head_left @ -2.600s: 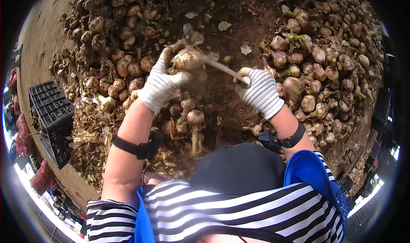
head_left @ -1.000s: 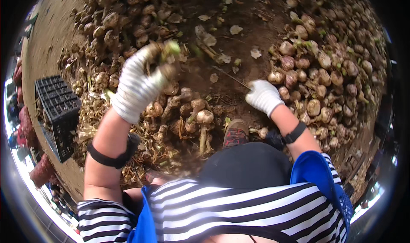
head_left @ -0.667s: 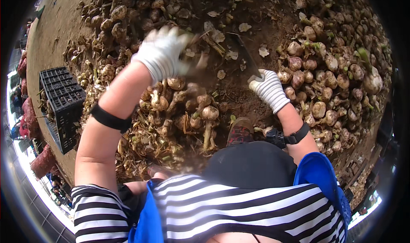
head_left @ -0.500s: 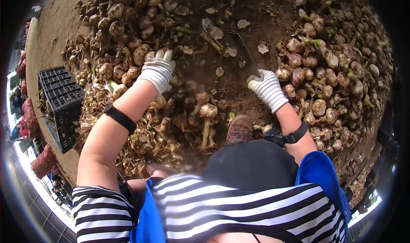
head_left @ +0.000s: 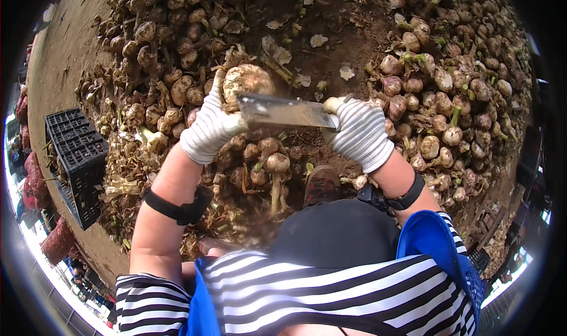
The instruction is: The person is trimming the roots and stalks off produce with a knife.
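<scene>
My left hand (head_left: 214,122), in a striped white knit glove, grips a large dirty garlic bulb (head_left: 247,79) above the piles. My right hand (head_left: 360,128), gloved alike, is closed on the handle of a knife (head_left: 289,111). Its broad steel blade reaches leftward to the lower part of the bulb, partly in front of it. Below the blade are more bulbs with stems (head_left: 276,162) among dry skins.
Garlic heaps lie left (head_left: 180,91) and right (head_left: 443,99), with bare dirt and loose peelings (head_left: 319,40) between. A black plastic crate (head_left: 75,141) stands at the left, red sacks (head_left: 59,241) beyond it. My boot (head_left: 322,182) shows at the bottom middle.
My left hand has gone down to the pile and come back up holding a bulb. The knife, earlier pointing away up-left from my lower right hand, now lies crosswise at that bulb.
</scene>
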A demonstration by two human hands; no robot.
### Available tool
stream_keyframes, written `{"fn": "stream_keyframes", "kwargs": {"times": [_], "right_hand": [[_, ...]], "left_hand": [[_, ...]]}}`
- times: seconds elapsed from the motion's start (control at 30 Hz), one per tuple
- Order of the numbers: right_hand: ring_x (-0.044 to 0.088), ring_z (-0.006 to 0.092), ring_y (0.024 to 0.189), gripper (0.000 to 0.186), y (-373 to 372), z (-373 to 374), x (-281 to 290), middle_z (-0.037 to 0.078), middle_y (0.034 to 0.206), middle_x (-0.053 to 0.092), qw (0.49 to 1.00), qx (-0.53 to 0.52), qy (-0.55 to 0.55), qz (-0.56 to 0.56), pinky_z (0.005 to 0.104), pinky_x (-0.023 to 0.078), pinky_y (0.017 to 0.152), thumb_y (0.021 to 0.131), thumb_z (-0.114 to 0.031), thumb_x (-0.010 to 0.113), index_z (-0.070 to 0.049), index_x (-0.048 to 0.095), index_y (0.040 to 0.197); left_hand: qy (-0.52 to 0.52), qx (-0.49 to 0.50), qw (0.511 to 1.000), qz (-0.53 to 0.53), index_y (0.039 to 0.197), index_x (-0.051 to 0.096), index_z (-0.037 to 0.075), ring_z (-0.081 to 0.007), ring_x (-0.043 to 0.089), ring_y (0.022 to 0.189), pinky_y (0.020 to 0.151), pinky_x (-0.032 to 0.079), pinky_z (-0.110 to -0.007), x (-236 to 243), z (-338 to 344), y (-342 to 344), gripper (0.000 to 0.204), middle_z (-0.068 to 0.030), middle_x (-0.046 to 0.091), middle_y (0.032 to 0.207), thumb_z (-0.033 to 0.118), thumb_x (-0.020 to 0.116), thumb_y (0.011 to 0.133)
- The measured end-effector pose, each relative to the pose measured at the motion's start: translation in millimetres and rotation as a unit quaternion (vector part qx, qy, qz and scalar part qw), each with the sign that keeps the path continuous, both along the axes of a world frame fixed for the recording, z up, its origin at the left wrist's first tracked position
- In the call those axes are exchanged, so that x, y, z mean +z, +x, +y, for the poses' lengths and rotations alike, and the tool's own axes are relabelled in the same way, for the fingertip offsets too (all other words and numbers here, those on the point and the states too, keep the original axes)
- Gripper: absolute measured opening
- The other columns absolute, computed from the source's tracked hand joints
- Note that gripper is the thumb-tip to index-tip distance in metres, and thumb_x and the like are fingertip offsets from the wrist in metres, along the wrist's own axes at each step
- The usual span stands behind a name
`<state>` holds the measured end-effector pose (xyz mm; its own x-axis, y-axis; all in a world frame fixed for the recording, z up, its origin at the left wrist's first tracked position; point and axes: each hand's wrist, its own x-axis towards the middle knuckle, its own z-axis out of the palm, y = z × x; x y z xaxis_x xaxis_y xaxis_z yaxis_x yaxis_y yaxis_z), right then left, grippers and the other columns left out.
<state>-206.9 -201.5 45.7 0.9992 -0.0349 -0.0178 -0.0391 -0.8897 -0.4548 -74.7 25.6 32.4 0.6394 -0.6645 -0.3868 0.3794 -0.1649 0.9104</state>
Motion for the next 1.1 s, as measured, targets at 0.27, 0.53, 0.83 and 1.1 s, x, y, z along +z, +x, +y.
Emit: {"fn": "stream_keyframes", "kwargs": {"times": [0.27,0.53,0.83,1.1], "right_hand": [[0.059,0.0329,0.061,0.011,14.2,29.7,8.9,0.013,0.064,0.056,0.998,0.041,0.026,-0.030,0.0429,0.046,0.054,0.073,-0.020,0.056,-0.010,0.057,0.075],[0.064,0.0339,0.077,0.024,5.5,-17.5,-41.8,0.016,0.082,0.067,0.957,-0.156,-0.044,0.239,0.0412,0.052,0.070,0.073,-0.023,0.060,-0.012,0.066,0.093],[0.066,0.0189,0.069,0.016,4.6,0.5,-23.0,0.008,0.074,0.069,0.919,-0.149,0.307,0.198,0.0314,0.052,0.067,0.072,-0.024,0.064,-0.011,0.069,0.079],[0.063,0.0316,0.068,0.018,14.0,4.1,-5.5,0.015,0.070,0.064,0.953,-0.073,0.225,0.188,0.0380,0.052,0.067,0.072,-0.022,0.059,-0.009,0.066,0.082]], "left_hand": [[-0.226,0.001,0.929,0.294,0.125,0.051,0.018,-0.0168,0.053,0.114,0.109,0.031,-0.043,-23.3,-0.6,-23.4,0.045,-0.0001,0.057,0.124,0.046,0.050,0.090],[-0.009,0.090,0.993,-0.073,0.128,0.046,0.012,-0.0214,0.048,0.119,0.109,0.030,-0.044,34.7,-21.9,-45.6,0.058,-0.0051,0.051,0.129,0.050,0.057,0.085],[-0.162,0.128,0.959,0.194,0.133,0.040,0.007,-0.0240,0.053,0.111,0.093,0.049,-0.037,-12.9,28.2,9.7,0.070,-0.0123,0.049,0.129,0.026,0.073,0.074],[-0.145,0.018,0.948,0.282,0.132,0.041,0.000,-0.0203,0.062,0.092,0.085,0.053,-0.034,18.8,-3.2,-19.9,0.084,-0.0113,0.057,0.113,0.034,0.081,0.067]]}}
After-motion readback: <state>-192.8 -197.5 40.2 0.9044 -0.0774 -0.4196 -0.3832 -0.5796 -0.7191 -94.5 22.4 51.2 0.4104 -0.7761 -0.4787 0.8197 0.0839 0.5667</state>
